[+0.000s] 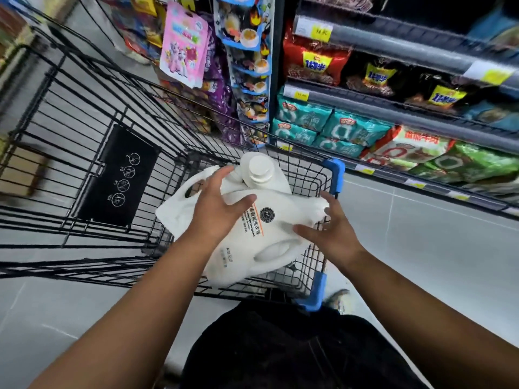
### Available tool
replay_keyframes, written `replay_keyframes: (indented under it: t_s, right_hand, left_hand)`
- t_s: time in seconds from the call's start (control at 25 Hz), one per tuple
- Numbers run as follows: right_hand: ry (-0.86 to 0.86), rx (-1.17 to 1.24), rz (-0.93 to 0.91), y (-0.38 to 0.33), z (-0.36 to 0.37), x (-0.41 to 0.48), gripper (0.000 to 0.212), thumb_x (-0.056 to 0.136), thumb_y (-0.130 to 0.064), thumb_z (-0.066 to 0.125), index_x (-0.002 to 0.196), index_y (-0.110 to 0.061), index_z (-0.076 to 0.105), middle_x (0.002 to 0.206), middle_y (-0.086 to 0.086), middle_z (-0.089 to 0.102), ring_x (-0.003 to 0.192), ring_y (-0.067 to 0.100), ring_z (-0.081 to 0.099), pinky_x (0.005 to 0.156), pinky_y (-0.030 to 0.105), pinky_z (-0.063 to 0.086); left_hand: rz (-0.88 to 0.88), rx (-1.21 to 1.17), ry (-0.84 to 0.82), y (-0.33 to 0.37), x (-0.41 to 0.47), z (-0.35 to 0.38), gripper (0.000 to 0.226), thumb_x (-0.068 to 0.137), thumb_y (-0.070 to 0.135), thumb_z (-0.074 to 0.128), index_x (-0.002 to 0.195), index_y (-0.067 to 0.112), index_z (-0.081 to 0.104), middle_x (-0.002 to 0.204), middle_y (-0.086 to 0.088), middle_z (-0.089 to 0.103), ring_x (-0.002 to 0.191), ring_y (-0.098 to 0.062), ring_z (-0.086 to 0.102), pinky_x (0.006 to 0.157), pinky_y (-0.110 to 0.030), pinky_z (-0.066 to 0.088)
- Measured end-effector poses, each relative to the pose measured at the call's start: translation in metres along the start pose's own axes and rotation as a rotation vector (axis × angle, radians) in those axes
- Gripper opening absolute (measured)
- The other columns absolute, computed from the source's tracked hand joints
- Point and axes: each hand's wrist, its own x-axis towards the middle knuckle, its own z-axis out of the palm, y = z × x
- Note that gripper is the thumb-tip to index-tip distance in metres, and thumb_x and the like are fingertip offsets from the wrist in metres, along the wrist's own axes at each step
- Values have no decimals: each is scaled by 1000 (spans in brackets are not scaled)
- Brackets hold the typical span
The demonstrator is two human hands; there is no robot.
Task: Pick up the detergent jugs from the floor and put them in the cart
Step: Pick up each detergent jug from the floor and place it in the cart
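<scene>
Two white detergent jugs lie in the near end of the black wire cart (84,113), by its blue-cornered handle (334,169). The farther jug (257,169) shows its round white cap and a cut-out grip on its left. The nearer, labelled jug (264,237) lies tilted across the cart's near rim, with orange and black print facing up. My left hand (219,211) lies palm down over both jugs, thumb on the labelled one. My right hand (328,228) cups the labelled jug's right end, thumb pressed on its side.
The black folded seat flap (118,175) carries white pictograms inside the basket. Store shelves (393,113) full of snack bags run close along the cart's right side. Hanging packets (185,46) crowd the shelf end ahead. Grey tiled floor (421,248) lies around me.
</scene>
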Motion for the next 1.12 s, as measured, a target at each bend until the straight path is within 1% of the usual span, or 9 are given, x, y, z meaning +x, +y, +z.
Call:
replay_keyframes:
  t_s: [0.08,0.12,0.2,0.28,0.52,0.68,0.76,0.96,1.12]
  right_hand:
    - [37,-47,-54,0,-16,-4,93,71,-27,85,145,-39,29,142,3,33,113,10,48,96,26,40]
    - [56,-81,-71,2,-28,-9,94,72,-28,85,145,-41,28,144,4,30,121,14,44,101,30,40]
    - [106,-110,-101,8,-59,-21,95,72,-31,84,146,-43,26,145,5,28,133,22,37,108,43,40]
    - [164,-75,-115,17,-98,-39,92,73,-32,84,145,-43,28,144,5,32,131,23,40,105,46,43]
    - [372,29,-157,72,-238,-116,75,75,-33,81,139,-37,41,139,-3,38,117,17,51,92,35,48]
    - [582,165,-92,137,-340,-181,64,80,-35,77,136,-32,47,136,-4,40,120,14,50,85,28,44]
    - [679,206,-64,167,-379,-209,67,80,-37,76,139,-29,46,138,-4,42,120,12,50,86,27,44]
    - [974,359,11,248,-465,-277,81,78,-36,77,146,-22,36,138,-4,50,125,13,50,96,28,42]
    - [1101,467,87,297,-506,-307,97,80,-37,76,155,-23,16,138,-9,50,128,9,47,96,24,37]
  left_hand:
    - [136,67,-76,19,-7,17,66,81,31,80,139,29,48,137,7,47,120,0,38,93,2,23]
    - [182,75,-104,30,-12,27,66,82,33,79,140,28,47,139,5,46,122,-1,38,93,2,22]
    - [218,41,-151,52,-23,49,67,82,43,76,140,35,44,144,5,46,130,-6,41,104,-12,29]
    - [241,-1,-203,77,-38,76,65,80,50,71,137,46,41,147,8,45,133,-7,42,110,-28,33]
    - [329,13,-364,167,-95,184,70,86,35,72,146,35,36,148,6,45,133,-14,45,112,-42,38]
    - [427,1,-563,235,-149,285,67,77,48,77,128,61,36,137,12,49,126,-12,50,110,-44,42]
    - [449,-10,-655,265,-173,330,69,71,55,76,127,62,37,136,12,49,127,-14,50,109,-44,43]
    - [547,79,-896,337,-235,451,83,68,51,72,142,43,35,136,9,49,128,-13,50,108,-41,45]
    - [592,153,-1065,372,-261,536,71,82,35,75,138,46,32,134,11,49,126,-13,49,109,-43,43]
